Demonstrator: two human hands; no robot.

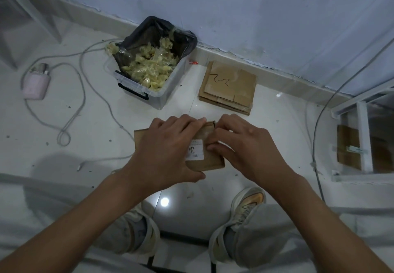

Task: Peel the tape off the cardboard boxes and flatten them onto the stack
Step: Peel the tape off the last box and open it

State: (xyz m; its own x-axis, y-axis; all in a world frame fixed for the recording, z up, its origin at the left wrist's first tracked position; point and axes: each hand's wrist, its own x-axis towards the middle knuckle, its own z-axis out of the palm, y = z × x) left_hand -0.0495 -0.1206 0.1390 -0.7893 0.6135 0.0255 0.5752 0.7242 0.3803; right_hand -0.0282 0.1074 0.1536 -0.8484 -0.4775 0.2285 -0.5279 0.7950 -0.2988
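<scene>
I hold a small brown cardboard box [207, 162] with a white label above the floor, in the middle of the view. My left hand [168, 149] wraps over its left side, with the thumb under the near edge. At the box's right top edge, my right hand [243, 147] has its fingertips curled in a pinch; any tape there is too small to make out. A stack of flattened boxes [229, 87] lies on the floor by the wall, beyond my right hand. Most of the held box is hidden under my hands.
A clear plastic bin [153, 93] lined with a black bag and full of crumpled tape stands left of the stack. A pink device [36, 85] with looping white cables lies at left. A white shelf frame [362, 136] with more cardboard stands at right. My shoes [245, 211] are below.
</scene>
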